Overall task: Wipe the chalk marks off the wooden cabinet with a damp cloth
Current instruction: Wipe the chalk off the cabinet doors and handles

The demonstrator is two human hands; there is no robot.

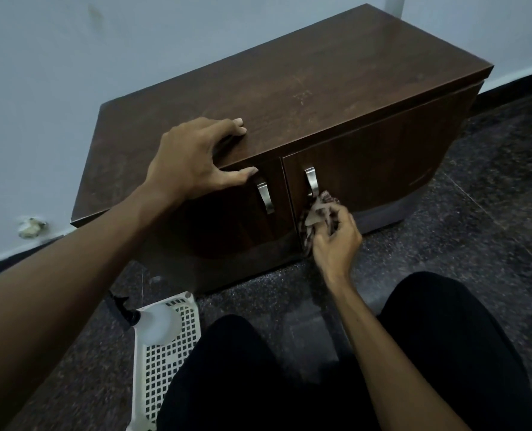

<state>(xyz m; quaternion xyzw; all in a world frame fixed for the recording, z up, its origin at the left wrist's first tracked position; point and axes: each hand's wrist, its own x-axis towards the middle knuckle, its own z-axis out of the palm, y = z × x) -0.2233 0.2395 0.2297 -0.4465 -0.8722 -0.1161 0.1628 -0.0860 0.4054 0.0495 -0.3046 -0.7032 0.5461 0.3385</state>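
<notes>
A low dark wooden cabinet [305, 88] stands against the wall, with two doors and two metal handles. Faint pale marks [302, 96] show on its top. My left hand [193, 157] rests on the front edge of the top, fingers bent over the top and thumb lying along the left door's upper edge. My right hand [336, 237] grips a crumpled patterned cloth [319, 209] and holds it against the right door, just below the right handle [311, 181]. The left handle [264, 197] is free.
A white perforated plastic basket [177, 362] lies on the dark speckled floor at lower left, holding a white spray bottle [156, 325] with a black nozzle. My knees in black trousers [444, 353] are close to the cabinet front. A pale wall runs behind the cabinet.
</notes>
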